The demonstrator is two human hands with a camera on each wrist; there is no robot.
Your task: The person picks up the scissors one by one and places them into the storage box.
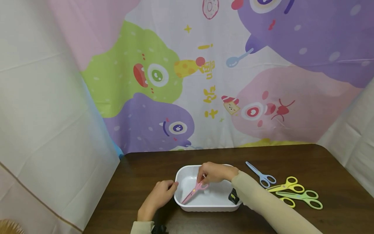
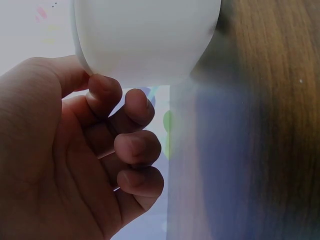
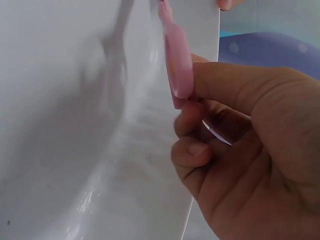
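Observation:
A white plastic tray stands near the table's front edge. My right hand is over it and pinches the pink scissors by the handle loops; in the right wrist view the pink handle lies between thumb and fingertips. The blades point toward the tray's front left corner, low inside it; whether the tip touches the tray cannot be told. At the left end, my left hand pinches the tray rim between thumb and forefinger. The left wrist view shows its other fingers curled below the tray's outer wall.
To the right of the tray lie blue scissors, yellow scissors and green scissors, with another yellow handle partly under the green pair. A printed cloth hangs behind the dark wooden table.

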